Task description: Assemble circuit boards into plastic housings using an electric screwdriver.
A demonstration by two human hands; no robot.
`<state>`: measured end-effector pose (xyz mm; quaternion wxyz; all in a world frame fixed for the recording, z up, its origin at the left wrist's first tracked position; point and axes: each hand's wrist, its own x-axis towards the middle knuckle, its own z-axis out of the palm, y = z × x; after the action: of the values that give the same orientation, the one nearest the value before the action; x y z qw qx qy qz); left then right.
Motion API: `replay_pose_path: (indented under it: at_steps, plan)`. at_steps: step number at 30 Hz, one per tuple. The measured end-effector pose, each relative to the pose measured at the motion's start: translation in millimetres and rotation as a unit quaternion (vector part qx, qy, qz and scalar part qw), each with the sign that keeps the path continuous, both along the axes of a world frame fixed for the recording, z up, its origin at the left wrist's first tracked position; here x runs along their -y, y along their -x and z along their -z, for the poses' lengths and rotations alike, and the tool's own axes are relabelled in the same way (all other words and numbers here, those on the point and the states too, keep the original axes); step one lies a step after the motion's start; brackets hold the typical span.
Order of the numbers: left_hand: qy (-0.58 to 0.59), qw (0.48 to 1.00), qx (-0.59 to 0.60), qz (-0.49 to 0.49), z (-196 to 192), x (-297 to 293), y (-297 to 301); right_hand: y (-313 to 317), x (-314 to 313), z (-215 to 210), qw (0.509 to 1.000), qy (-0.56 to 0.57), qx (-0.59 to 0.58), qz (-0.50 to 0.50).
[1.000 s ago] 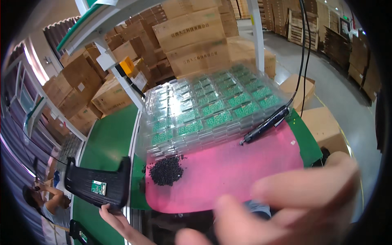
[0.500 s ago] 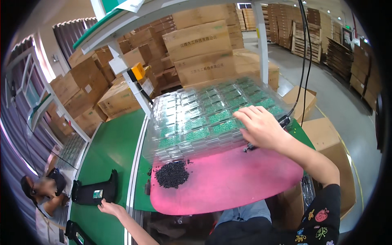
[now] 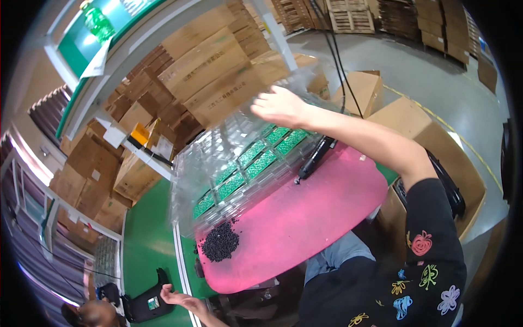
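Observation:
My right hand [image 3: 280, 109] is closed over the far part of a stack of clear plastic trays [image 3: 261, 177], its fingers curled on a clear tray [image 3: 212, 144] that looks lifted and is blurred. Green circuit boards [image 3: 261, 163] show in the front pockets below it. My left hand [image 3: 182, 298] is empty with fingers apart, beside a black plastic housing [image 3: 143, 304] that bears a small green board [image 3: 153, 303]. A black electric screwdriver [image 3: 316, 158] lies at the right of the trays, tip on the pink mat [image 3: 294, 223]. A pile of small black screws [image 3: 220, 242] sits on the mat's left.
Cardboard boxes [image 3: 212, 71] are stacked behind the bench. An open carton [image 3: 436, 158] with black parts stands at my right. Cables [image 3: 340, 65] hang down near my right arm. A metal post [image 3: 278, 35] rises behind the trays. Another person [image 3: 98, 313] is at the lower left.
The view has turned and tilted. My right hand has moved from the screwdriver's side to the far part of the trays, and the top clear tray has shifted. My left hand stays near the housing.

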<state>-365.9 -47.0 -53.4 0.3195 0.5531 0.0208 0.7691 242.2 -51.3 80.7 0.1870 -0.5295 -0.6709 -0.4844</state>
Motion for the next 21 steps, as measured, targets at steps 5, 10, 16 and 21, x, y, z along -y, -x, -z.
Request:
replay_pose_path:
  at_steps: [5,10,16,21]
  plan:
    - [0.009,0.903,-0.266,-0.338,14,2,-21,40,4,-82,0.982,-0.183,0.022,-0.033]
    - [-0.020,0.961,-0.161,-0.226,26,3,-67,56,101,-152,0.972,-0.235,-0.004,0.010]
    - [0.040,0.962,-0.265,-0.050,-6,53,-154,57,228,-159,0.917,-0.272,-0.283,-0.071]
    - [-0.042,0.924,-0.372,0.078,-12,73,-236,41,335,-97,0.801,-0.375,-0.448,-0.130]
